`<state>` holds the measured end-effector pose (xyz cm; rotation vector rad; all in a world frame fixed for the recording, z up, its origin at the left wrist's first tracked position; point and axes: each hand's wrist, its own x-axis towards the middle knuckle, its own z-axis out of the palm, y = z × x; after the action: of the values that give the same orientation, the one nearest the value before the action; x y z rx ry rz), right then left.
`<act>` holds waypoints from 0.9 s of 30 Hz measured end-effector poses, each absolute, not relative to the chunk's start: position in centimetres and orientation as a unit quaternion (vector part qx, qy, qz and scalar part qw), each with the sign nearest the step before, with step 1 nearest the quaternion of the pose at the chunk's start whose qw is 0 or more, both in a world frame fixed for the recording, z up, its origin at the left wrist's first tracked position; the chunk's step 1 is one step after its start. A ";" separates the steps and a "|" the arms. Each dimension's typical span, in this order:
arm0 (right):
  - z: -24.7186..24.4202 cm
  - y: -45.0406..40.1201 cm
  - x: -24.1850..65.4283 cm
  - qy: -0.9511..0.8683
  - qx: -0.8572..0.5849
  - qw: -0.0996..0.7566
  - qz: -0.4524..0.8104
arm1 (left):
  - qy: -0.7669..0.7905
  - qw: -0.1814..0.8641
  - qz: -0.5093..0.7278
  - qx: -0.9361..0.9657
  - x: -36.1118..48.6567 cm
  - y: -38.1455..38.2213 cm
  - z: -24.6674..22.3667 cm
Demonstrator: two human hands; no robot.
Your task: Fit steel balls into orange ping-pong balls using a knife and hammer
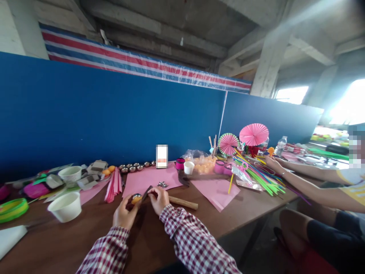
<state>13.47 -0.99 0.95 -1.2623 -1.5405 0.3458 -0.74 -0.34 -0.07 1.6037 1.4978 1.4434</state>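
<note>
My left hand (125, 214) is closed around a small ball (136, 198), shiny silver on top and orange below. Close to its right, my right hand (159, 198) is in a pinch; what its fingertips hold, if anything, is too small to make out. Between the hands shows a dark flat piece (146, 193). It lines up with a wooden handle (183, 202) behind my right hand, like a hammer, but the join is hidden. Small silver pieces (162, 184) lie in a pile on the pink sheet (151, 177) just beyond my hands.
Silver balls (137, 167) line the back. White cups (65, 207) stand left, near folded pink paper (113, 185). A dark-headed hammer (183, 178) lies beyond my right hand. Orange balls (207, 167), paper fans (253, 134) and green sticks (268, 184) are right, beside another person's hand (274, 166).
</note>
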 end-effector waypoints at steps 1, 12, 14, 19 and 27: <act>0.9 -0.9 13.5 -0.643 -0.525 0.536 0.153 | 0.549 0.253 0.528 0.597 -0.8 -0.4 0.0; 0.7 -0.6 13.9 -0.585 -0.468 0.577 0.326 | 0.479 0.280 0.573 0.604 -0.4 -1.0 0.1; 0.8 -0.8 14.0 -0.580 -0.461 0.574 0.349 | 0.486 0.278 0.568 0.603 -0.4 -1.2 0.2; 1.1 -1.0 14.0 -0.580 -0.443 0.567 0.383 | 0.475 0.298 0.558 0.611 -0.4 -1.6 0.5; 1.2 -1.5 13.2 -0.592 -0.404 0.565 0.409 | 0.477 0.313 0.573 0.589 -0.2 -1.9 0.9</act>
<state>13.17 -1.52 1.24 -0.9498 -1.3929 0.9626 -0.22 -1.92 0.95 1.5528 1.2575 1.5113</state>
